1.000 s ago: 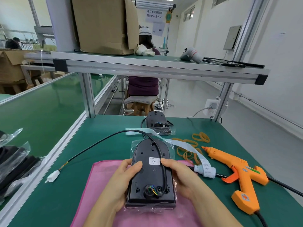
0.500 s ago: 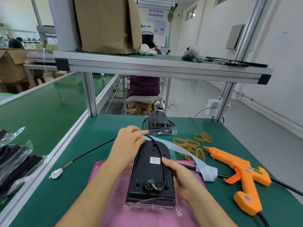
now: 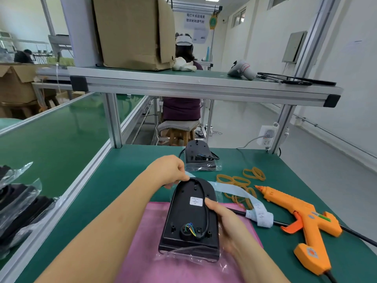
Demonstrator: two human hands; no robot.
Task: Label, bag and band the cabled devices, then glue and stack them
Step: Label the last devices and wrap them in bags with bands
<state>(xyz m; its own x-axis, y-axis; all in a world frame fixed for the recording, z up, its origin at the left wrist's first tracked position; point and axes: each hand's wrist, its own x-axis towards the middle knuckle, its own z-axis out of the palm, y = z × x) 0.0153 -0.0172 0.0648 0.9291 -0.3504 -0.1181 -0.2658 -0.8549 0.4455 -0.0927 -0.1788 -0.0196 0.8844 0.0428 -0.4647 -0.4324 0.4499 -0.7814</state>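
Fingers, left hand (image 3: 170, 170): curled, pinching the cable (image 3: 208, 219) at the device's 12 o'clock end.
Fingers, right hand (image 3: 226, 219): wrapped round the device's 3 o'clock edge, thumb on its back beside the white label (image 3: 196, 201).
Device (image 3: 183, 217): black, back up, in a clear bag (image 3: 183, 255) on the pink mat (image 3: 142, 231).
Label strip (image 3: 234, 193): pale blue, running from 12 to 3 o'clock.
Rubber bands (image 3: 241, 180): at 1 o'clock.
Glue gun (image 3: 302, 219): orange, at 3 o'clock.
Second bagged device (image 3: 199, 158): at 12 o'clock, farther back.

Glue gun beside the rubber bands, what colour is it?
The glue gun is bright orange, darker at the trigger; the head view shows it.
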